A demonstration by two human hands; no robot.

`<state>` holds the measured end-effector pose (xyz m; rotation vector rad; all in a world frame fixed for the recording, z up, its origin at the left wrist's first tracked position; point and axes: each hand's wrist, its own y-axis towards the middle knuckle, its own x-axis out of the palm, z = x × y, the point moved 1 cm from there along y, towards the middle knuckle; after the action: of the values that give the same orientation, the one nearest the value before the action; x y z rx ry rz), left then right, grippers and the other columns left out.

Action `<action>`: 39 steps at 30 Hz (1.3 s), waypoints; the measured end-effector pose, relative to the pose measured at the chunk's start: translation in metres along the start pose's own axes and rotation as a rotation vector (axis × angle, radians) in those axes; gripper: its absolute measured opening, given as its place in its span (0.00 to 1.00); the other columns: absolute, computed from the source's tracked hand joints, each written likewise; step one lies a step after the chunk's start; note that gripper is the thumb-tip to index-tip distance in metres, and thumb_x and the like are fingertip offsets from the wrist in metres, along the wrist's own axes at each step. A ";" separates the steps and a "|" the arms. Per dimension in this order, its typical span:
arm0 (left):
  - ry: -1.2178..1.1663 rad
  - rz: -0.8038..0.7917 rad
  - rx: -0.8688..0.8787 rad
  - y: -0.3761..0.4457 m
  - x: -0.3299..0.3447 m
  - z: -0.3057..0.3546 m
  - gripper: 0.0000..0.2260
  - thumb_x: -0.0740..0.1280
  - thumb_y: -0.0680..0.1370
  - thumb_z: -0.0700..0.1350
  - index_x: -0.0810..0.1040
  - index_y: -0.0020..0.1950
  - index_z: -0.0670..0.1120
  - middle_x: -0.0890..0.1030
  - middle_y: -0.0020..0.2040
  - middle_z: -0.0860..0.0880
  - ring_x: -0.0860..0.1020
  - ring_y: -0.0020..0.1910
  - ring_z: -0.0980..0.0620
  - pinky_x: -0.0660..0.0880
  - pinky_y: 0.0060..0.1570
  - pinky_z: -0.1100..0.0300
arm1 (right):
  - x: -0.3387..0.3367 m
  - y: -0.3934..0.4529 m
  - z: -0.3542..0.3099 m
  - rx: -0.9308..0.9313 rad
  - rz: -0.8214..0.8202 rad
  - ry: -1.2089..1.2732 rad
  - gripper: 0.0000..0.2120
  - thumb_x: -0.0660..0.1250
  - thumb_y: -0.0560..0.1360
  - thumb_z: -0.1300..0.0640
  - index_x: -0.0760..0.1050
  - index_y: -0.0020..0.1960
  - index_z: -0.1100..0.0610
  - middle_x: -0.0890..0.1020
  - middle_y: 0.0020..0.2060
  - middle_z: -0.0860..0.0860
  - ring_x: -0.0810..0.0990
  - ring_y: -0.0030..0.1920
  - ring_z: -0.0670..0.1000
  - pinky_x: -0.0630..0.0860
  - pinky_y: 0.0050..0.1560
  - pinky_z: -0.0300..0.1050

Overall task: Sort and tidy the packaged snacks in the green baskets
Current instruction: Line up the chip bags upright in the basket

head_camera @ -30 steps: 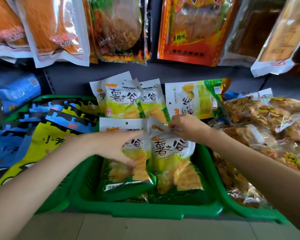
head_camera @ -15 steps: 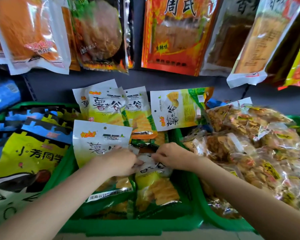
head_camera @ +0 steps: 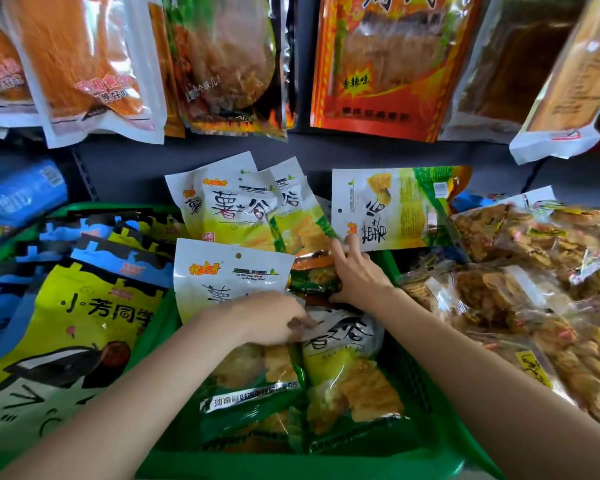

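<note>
green basket point(head_camera: 426, 382) on shelf | left grip point(head_camera: 274, 318) pinching snack packet point(head_camera: 340, 344) | right grip point(head_camera: 355, 275) spread

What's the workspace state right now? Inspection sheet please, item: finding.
Surface: dark shelf behind the baskets; pale floor strip at the bottom edge.
Job's things: middle green basket holds white-and-yellow chip bags, some upright at the back, one sideways bag leaning at the right.
Clutter: yellow-and-blue bags fill the left basket; clear cracker packs are piled on the right.
Grippers: left hand rests on the front bags; right hand reaches back, fingers touching the sideways bag.
Cables: nothing seen.
Surroundings: hanging snack pouches above.
</note>
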<state>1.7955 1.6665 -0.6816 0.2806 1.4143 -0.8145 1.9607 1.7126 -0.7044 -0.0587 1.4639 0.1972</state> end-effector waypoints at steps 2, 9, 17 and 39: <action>-0.060 0.029 0.001 -0.002 -0.006 -0.004 0.15 0.59 0.80 0.48 0.74 0.66 0.53 0.76 0.61 0.53 0.74 0.59 0.51 0.65 0.49 0.65 | 0.002 0.003 -0.003 -0.034 -0.041 -0.038 0.52 0.73 0.70 0.54 0.35 0.76 0.50 0.44 0.74 0.61 0.72 0.61 0.63 0.76 0.51 0.50; -0.095 -0.049 -0.053 -0.002 -0.004 -0.008 0.15 0.61 0.79 0.49 0.74 0.67 0.53 0.75 0.63 0.53 0.73 0.61 0.51 0.67 0.53 0.64 | -0.042 0.019 0.023 -0.009 0.173 0.233 0.27 0.68 0.72 0.62 0.68 0.69 0.46 0.80 0.55 0.55 0.80 0.52 0.57 0.78 0.50 0.49; -0.096 -0.089 -0.127 -0.003 -0.004 -0.003 0.16 0.61 0.79 0.49 0.72 0.67 0.56 0.68 0.72 0.55 0.67 0.69 0.52 0.64 0.69 0.55 | -0.060 0.020 0.024 0.032 0.224 0.331 0.25 0.63 0.73 0.68 0.71 0.67 0.50 0.81 0.55 0.58 0.80 0.50 0.60 0.79 0.48 0.51; -0.079 -0.134 -0.093 -0.010 -0.014 0.013 0.22 0.65 0.76 0.56 0.70 0.69 0.53 0.71 0.69 0.53 0.71 0.66 0.53 0.68 0.64 0.59 | -0.042 -0.006 0.019 -0.138 -0.327 0.258 0.26 0.58 0.77 0.66 0.63 0.72 0.50 0.65 0.71 0.57 0.63 0.71 0.56 0.63 0.70 0.52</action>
<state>1.7995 1.6557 -0.6634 0.0819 1.4031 -0.8566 1.9765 1.7052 -0.6608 -0.4463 1.6711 0.0234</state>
